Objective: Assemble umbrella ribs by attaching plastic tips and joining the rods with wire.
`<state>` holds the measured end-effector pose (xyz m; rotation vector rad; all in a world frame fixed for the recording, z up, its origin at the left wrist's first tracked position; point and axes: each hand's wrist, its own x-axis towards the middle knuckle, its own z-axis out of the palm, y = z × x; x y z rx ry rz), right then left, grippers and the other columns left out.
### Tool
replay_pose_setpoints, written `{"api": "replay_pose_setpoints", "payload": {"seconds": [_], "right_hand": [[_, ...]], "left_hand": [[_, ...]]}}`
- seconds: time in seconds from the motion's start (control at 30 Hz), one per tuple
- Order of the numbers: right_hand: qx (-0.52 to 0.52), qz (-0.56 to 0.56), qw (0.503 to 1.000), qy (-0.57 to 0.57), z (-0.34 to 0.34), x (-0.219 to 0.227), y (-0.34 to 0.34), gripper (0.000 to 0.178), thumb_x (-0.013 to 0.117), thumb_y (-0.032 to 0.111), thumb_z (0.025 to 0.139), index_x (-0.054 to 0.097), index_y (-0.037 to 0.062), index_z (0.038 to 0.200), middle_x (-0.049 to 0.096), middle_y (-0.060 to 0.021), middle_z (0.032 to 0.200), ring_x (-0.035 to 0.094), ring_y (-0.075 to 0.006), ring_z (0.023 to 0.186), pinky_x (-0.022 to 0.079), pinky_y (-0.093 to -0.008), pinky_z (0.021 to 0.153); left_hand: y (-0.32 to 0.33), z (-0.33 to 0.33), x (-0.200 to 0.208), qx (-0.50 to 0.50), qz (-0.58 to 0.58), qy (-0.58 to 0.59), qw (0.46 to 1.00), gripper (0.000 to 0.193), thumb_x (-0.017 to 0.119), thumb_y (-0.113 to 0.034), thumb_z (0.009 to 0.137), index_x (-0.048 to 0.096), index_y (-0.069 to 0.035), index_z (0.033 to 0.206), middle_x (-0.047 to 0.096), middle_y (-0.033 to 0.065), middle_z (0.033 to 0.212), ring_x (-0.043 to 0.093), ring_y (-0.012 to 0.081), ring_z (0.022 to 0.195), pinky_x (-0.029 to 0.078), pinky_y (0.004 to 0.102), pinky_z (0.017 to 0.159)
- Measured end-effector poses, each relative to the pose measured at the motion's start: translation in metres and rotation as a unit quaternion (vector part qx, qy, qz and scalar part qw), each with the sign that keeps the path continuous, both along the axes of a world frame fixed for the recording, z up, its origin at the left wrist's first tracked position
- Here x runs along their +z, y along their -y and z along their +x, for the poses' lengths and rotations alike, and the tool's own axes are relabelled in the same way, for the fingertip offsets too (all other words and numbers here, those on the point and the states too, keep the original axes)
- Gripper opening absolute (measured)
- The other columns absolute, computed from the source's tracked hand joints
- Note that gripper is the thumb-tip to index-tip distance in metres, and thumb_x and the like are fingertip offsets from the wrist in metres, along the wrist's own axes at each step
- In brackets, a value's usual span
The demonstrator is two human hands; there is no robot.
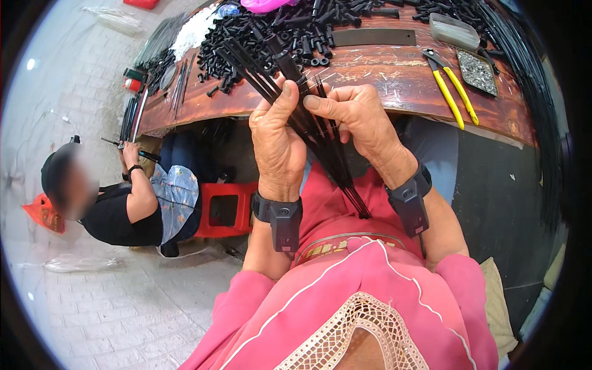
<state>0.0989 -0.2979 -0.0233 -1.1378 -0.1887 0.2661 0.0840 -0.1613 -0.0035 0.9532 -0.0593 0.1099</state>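
Slanted bundle of thin black rods (330, 154) between both hands (277, 135) (359, 114)

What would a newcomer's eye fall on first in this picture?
Probably the bundle of thin black rods mid-picture, held by the left hand and right hand. Next, likely the yellow-handled pliers on the right side of the table, and the bright pink item at the top edge, by the heap of black parts.

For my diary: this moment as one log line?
left hand: holding black rods; right hand: holding same rods; yellow pliers: on table
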Motion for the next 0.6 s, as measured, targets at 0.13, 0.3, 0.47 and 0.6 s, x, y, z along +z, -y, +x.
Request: {"api": "replay_pose_setpoints", "payload": {"seconds": [0.13,0.3,0.47,0.6], "right_hand": [[-0.028,-0.018,0.999,0.012,-0.005,0.005,-0.014,0.032,0.079,0.026,0.079,0.067,0.0007,0.064,0.057,0.0000,0.055,0.049,-0.0038,0.047,0.033,-0.0202,0.041],[-0.045,-0.055,0.997,0.016,-0.008,0.007,-0.027,0.033,0.078,0.024,0.081,0.065,0.0003,0.061,0.056,0.0020,0.056,0.047,-0.0023,0.052,0.033,-0.0207,0.045],[-0.047,-0.065,0.996,0.029,-0.012,0.014,-0.042,0.036,0.078,0.022,0.082,0.062,-0.0007,0.059,0.054,0.0034,0.056,0.045,-0.0015,0.053,0.034,-0.0209,0.043],[-0.062,-0.037,0.997,0.037,-0.010,0.007,-0.050,0.033,0.078,0.021,0.082,0.064,-0.0014,0.063,0.056,0.0024,0.059,0.046,-0.0015,0.055,0.036,-0.0202,0.045]], "left_hand": [[-0.009,-0.004,0.003,0.004,0.037,-0.004,0.999,0.031,0.057,-0.024,0.096,0.060,0.005,0.108,0.068,0.0182,0.098,0.067,0.0262,0.088,0.056,0.0372,0.079],[-0.017,-0.008,0.004,0.057,0.075,0.005,0.996,0.027,0.060,-0.020,0.096,0.060,0.005,0.107,0.068,0.0170,0.098,0.067,0.0236,0.088,0.056,0.0353,0.079],[-0.026,-0.007,0.006,0.128,0.073,0.013,0.989,0.014,0.065,-0.009,0.091,0.062,0.003,0.097,0.067,0.0113,0.088,0.067,0.0217,0.077,0.057,0.0314,0.072],[-0.030,-0.001,-0.002,0.118,0.023,0.027,0.992,0.014,0.064,-0.010,0.092,0.061,0.002,0.096,0.067,0.0123,0.087,0.068,0.0227,0.076,0.057,0.0327,0.070]]}}
